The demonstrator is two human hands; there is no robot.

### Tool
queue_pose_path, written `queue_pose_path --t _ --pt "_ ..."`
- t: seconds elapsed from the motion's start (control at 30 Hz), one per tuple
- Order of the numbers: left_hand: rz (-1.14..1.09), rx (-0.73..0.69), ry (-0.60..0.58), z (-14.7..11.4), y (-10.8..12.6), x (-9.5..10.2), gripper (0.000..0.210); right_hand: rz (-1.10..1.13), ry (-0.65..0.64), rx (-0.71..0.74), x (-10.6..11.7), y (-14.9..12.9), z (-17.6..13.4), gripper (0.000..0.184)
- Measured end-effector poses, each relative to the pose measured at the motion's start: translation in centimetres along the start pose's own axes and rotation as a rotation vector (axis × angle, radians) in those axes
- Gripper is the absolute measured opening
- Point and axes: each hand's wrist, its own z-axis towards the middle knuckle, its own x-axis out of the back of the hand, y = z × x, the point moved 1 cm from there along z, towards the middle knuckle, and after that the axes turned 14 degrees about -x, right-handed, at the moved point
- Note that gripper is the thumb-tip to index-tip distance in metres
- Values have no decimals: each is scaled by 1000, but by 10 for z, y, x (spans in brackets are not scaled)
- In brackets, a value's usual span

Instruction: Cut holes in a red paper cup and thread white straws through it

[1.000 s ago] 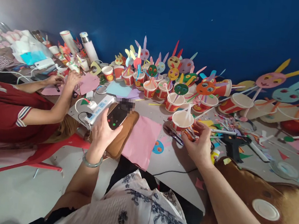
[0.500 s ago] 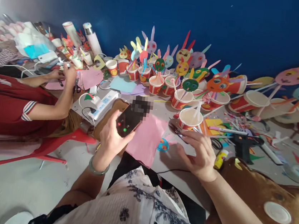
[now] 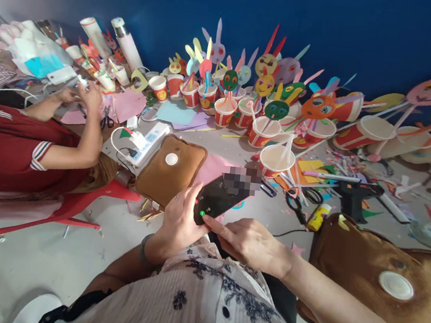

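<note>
My left hand is wrapped around a black smartphone, held tilted over the table's near edge in front of my blouse. Its dark screen shows a small green button and a red one; part of its upper end is blurred out. My right hand holds nothing. Its index finger is stretched out, with the tip at the green button, and the other fingers are curled. Beneath the phone lies a pink paper sheet, partly covered. Black-handled scissors rest on the table beyond my right hand.
Paper cups with paper rabbit faces line the blue wall. Brown cushion-like warmers lie left and right. A power strip, glue gun and paper scraps surround me. A co-worker in a red shirt sits left.
My left hand has brought the phone rightward and nearer my body, uncovering the left brown warmer. From the tabletop, my right hand has moved left to touch the phone's screen.
</note>
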Motion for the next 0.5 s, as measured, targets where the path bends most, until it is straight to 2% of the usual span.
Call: queue_pose_path --t 0.1,0.2,0.33,0.5 --pt "4 -30 5 -8 5 1 93 -44 -43 4 -8 -7 -1 53" --pt "9 -53 14 -14 9 4 92 1 -37 8 -7 -12 0 51" --pt "-25 -102 30 -23 9 7 89 217 181 33 14 -14 -1 56" --pt "-68 -103 57 -41 5 5 84 270 404 52 47 -7 -9 60"
